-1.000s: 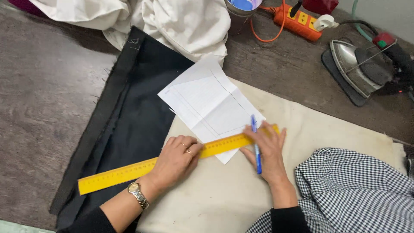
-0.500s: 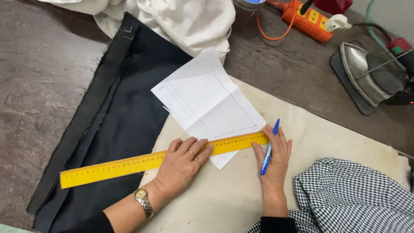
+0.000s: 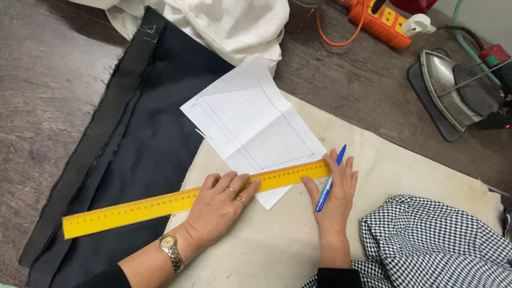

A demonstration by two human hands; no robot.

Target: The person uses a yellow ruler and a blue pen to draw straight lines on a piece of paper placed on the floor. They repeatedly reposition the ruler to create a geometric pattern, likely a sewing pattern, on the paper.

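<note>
Left hand [image 3: 221, 205] flat, fingers spread, palm down on long yellow plastic ruler [image 3: 186, 198], pinning it. Gold wristwatch [image 3: 172, 250] on that wrist. Right hand [image 3: 335, 198] also lies flat, fingertips touching ruler's right end, blue ballpoint pen [image 3: 329, 180] gripped between its fingers, tip pointing up past ruler edge. Ruler runs diagonally across lower corner of white lined paper sheet with pencilled outline [image 3: 253, 128]; its left end is over black fabric [image 3: 144, 144], its right end over beige cloth pad [image 3: 373, 213] on grey tabletop [image 3: 42, 96]. Black-and-white checked fabric [image 3: 432, 242] lower right. White cloth [image 3: 224, 24] at top, orange power strip [image 3: 381, 18] and metal clothes iron [image 3: 453, 90] upper right.
</note>
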